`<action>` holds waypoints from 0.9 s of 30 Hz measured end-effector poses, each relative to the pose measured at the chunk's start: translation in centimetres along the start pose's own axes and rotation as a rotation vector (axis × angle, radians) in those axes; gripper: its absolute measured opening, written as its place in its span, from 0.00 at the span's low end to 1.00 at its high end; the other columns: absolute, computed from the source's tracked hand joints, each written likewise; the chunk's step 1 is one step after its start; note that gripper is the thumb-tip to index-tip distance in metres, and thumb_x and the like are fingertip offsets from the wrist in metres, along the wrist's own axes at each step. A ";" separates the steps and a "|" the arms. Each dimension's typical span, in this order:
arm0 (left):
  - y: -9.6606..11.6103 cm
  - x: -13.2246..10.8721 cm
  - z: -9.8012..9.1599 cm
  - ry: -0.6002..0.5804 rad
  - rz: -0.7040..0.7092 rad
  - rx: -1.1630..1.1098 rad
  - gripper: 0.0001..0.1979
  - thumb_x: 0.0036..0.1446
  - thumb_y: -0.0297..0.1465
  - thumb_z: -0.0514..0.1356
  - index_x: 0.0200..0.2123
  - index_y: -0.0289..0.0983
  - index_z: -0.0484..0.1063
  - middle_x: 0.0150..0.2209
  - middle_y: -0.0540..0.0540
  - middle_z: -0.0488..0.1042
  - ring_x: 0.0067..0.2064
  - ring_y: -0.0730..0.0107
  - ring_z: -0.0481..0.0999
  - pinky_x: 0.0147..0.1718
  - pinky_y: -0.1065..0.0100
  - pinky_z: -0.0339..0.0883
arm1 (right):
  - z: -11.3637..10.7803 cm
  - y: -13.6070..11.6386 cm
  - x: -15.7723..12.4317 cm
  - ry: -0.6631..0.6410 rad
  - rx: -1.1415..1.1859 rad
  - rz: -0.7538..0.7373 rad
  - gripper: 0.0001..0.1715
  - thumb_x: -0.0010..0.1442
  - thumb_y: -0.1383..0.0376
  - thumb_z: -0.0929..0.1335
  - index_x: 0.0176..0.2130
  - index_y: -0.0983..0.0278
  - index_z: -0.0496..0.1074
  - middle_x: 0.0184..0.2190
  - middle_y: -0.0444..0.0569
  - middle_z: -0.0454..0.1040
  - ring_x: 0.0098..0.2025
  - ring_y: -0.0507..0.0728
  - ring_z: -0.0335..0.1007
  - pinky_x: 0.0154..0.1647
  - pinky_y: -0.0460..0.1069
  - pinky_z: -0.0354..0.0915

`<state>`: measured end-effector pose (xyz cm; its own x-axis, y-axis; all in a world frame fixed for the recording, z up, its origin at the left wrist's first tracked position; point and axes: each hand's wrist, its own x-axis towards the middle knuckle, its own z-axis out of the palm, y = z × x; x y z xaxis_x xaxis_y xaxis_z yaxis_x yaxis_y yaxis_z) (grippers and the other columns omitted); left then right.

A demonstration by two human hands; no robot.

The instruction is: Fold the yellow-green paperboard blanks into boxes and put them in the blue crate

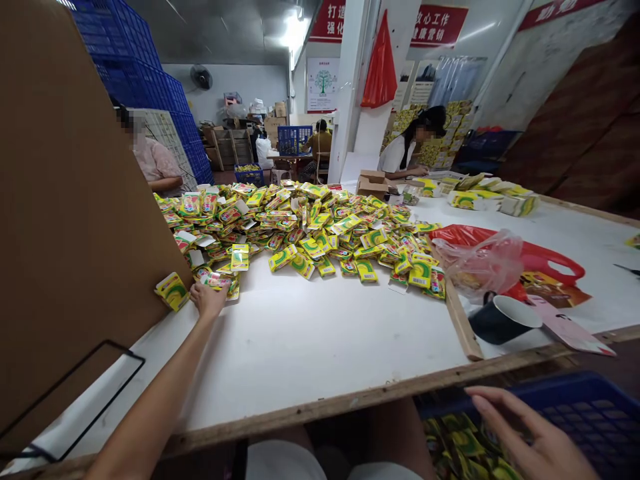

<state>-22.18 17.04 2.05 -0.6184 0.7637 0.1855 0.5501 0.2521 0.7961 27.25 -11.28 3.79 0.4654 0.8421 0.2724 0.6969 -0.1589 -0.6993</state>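
Note:
At the left end of a heap of small yellow-green cartons (300,227), my left hand (209,300) has its fingers closed on a small carton (216,280) with a pink and yellow face. Another yellow carton (172,291) leans against the brown cardboard just left of that hand. My right hand (535,433) hovers over the blue basket (575,407) below the table's front edge. Its fingers are stretched out with nothing visible in them. Inside the basket lie several yellow-green packets (465,440).
A tall brown cardboard sheet (85,200) stands at the left, near a black wire frame (107,400). On the right, a wooden strip (457,313) separates the white table (320,340) from a dark mug (505,320) and red bag (540,260). Other people sit farther back.

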 end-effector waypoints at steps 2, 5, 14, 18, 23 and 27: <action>-0.2 -0.4 0.3 0.027 -0.018 -0.033 0.33 0.42 0.32 0.65 0.49 0.25 0.55 0.55 0.24 0.55 0.62 0.38 0.45 0.58 0.45 0.45 | 2.6 -2.1 -0.6 -0.170 0.087 0.012 0.19 0.49 0.48 0.68 0.33 0.58 0.77 0.32 0.49 0.80 0.34 0.62 0.76 0.31 0.49 0.70; 0.0 -2.5 0.1 0.020 0.011 -0.120 0.25 0.46 0.33 0.62 0.46 0.31 0.57 0.53 0.30 0.59 0.59 0.44 0.55 0.54 0.49 0.54 | 6.3 -6.4 -1.3 -0.342 0.224 -0.030 0.18 0.55 0.51 0.65 0.36 0.60 0.74 0.35 0.50 0.78 0.39 0.61 0.74 0.38 0.48 0.69; 3.0 -17.0 -2.9 -0.767 0.334 -0.574 0.18 0.55 0.32 0.58 0.47 0.41 0.56 0.39 0.47 0.74 0.40 0.65 0.76 0.40 0.63 0.69 | 14.5 -13.4 -2.3 -0.431 0.576 -0.193 0.10 0.62 0.63 0.62 0.44 0.61 0.67 0.46 0.51 0.71 0.48 0.58 0.68 0.47 0.50 0.65; 2.9 -21.9 -2.7 -0.891 0.279 -0.648 0.17 0.57 0.30 0.56 0.48 0.42 0.54 0.42 0.46 0.75 0.43 0.66 0.75 0.43 0.63 0.67 | 16.9 -13.3 -2.5 -0.439 0.713 -0.176 0.12 0.61 0.67 0.62 0.46 0.60 0.64 0.45 0.50 0.72 0.44 0.56 0.71 0.45 0.50 0.67; 2.5 -22.7 -2.0 -0.978 0.287 -0.614 0.11 0.58 0.30 0.55 0.45 0.38 0.66 0.44 0.43 0.75 0.44 0.63 0.75 0.43 0.64 0.68 | 16.9 -12.5 -1.7 -0.516 0.667 -0.190 0.12 0.60 0.69 0.63 0.44 0.62 0.69 0.40 0.48 0.75 0.39 0.56 0.72 0.42 0.50 0.67; 2.8 -22.8 -1.7 -0.949 0.362 -0.577 0.10 0.59 0.29 0.53 0.43 0.38 0.70 0.48 0.42 0.73 0.50 0.60 0.72 0.47 0.62 0.66 | 16.8 -12.5 -0.4 -0.532 0.626 -0.231 0.08 0.59 0.69 0.63 0.36 0.63 0.72 0.33 0.47 0.75 0.37 0.56 0.72 0.40 0.49 0.67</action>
<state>-7.54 -0.70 1.03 0.3243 0.9348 0.1445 0.1212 -0.1926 0.9738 9.16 -0.95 1.29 -0.0786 0.9731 0.2164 0.2404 0.2292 -0.9432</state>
